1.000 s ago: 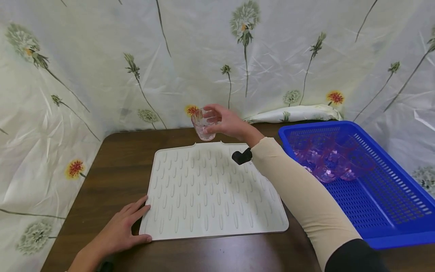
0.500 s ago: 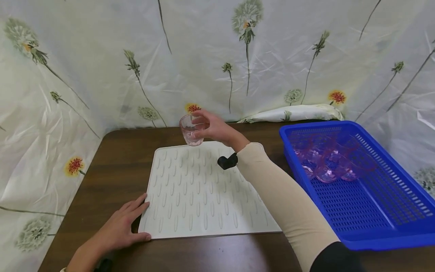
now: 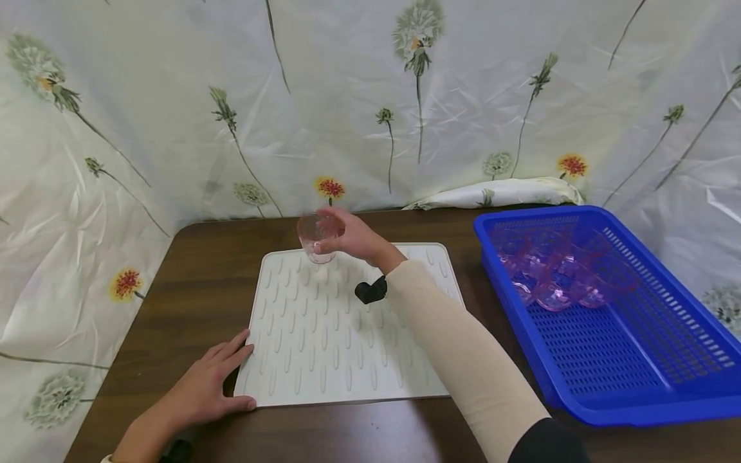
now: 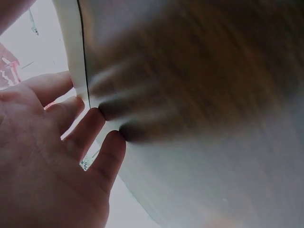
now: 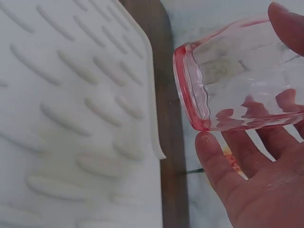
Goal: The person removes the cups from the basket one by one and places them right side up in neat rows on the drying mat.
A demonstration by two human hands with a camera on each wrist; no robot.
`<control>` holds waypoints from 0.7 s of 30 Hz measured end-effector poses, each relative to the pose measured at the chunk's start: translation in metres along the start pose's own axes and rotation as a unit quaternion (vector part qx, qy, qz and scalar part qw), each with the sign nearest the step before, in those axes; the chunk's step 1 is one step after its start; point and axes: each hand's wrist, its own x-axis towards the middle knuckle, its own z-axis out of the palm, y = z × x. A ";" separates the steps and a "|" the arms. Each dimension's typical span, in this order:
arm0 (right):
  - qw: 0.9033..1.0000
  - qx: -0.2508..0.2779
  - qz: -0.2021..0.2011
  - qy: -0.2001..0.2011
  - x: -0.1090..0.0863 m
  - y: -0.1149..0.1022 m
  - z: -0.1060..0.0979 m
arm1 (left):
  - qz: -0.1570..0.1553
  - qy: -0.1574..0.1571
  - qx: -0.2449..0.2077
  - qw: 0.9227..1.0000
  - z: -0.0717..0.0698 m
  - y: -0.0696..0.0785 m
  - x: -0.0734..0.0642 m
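My right hand [image 3: 359, 239] holds a clear pinkish drinking glass [image 3: 312, 235] upright, fingers on one side and thumb on the other, at the far left part of the white ridged mat [image 3: 347, 347]. In the right wrist view the glass [image 5: 237, 80] has a red-tinted base, and a gap shows between it and the mat [image 5: 85, 123]. At the mat's near left corner, my left hand [image 3: 199, 389] rests with fingers spread, the fingertips and thumb touching its edge. The left wrist view shows those fingers [image 4: 111, 154] against the edge and the dark wooden table.
A blue plastic basket [image 3: 625, 373] stands on the right, with several pink-tinted glasses [image 3: 556, 292] grouped at its far left. The dark wooden table [image 3: 197, 276] lies beneath the mat. A floral curtain [image 3: 324, 96] hangs along the back and sides.
My right hand has carried the glass left and down, from behind the mat to just over its far left part. The left hand has stayed at the mat's corner.
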 end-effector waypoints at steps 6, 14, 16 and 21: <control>1.000 -0.006 0.013 0.002 0.004 0.009 0.017 | 0.004 -0.002 -0.003 1.000 0.000 0.001 0.001; 1.000 0.011 0.027 0.009 0.009 0.010 0.038 | -0.014 -0.014 -0.009 1.000 0.000 0.001 0.001; 1.000 0.011 0.026 0.013 0.011 0.012 0.043 | -0.013 -0.010 -0.009 1.000 0.000 0.001 0.001; 1.000 -0.003 0.023 0.021 0.015 0.015 0.053 | -0.006 0.002 -0.013 1.000 0.003 -0.001 -0.001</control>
